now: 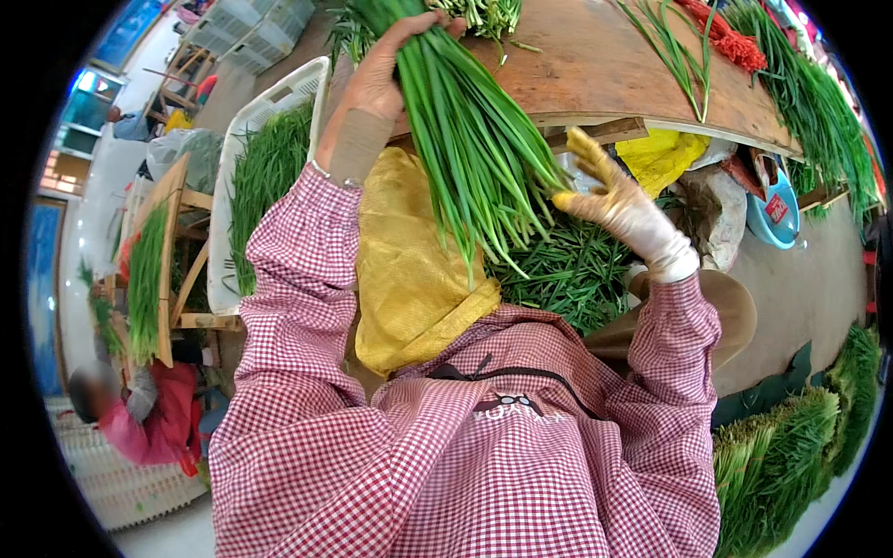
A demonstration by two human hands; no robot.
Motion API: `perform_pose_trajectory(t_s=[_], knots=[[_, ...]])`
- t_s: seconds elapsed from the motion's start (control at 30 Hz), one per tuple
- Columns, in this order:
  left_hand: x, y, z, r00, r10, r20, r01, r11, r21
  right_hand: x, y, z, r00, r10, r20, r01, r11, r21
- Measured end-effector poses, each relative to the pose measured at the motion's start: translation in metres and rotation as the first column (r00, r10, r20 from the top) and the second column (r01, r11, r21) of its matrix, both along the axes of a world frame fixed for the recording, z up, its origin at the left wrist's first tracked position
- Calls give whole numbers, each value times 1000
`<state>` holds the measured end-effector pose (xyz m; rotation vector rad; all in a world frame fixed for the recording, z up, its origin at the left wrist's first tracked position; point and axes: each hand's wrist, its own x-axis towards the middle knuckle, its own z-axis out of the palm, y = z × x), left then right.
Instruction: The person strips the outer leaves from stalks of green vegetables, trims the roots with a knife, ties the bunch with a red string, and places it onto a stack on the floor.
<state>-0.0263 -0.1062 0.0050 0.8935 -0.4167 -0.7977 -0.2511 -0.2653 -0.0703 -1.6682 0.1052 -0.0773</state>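
My bare left hand point(378, 82) is closed around a thick bunch of garlic chives point(470, 139) above the near edge of a wooden table point(577, 70). The long green leaves fan down and to the right, over my lap. My right hand point(619, 205), in a whitish glove stained yellow, is beside the leaf tips. Its fingers and thumb are spread apart; whether the thumb touches the outermost leaves I cannot tell. Beneath the bunch lies a heap of loose green leaves point(572, 279), with a yellow woven sack point(405, 270) left of it.
A white plastic crate point(223, 209) of chives stands on the left. On the table are a few loose leaves point(684, 60), red ties point(730, 39) and chives point(809, 84). A blue basin point(774, 209) hangs low right. More chives point(777, 465) lie lower right; another person point(153, 418) is lower left.
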Motion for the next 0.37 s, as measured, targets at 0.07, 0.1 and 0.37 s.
perform_pose_trajectory(t_s=[0.07,0.1,0.37], knots=[[9,14,-5,995,83,-50,-85,996,-35,6,12,-28,999,-43,-2,43,998,39],[8,22,-5,994,101,-27,-102,994,-40,10,15,-29,999,-16,-36,22,982,189],[4,86,-11,963,40,-267,-97,975,-202,45,5,-31,981,97,-170,-5,881,473]])
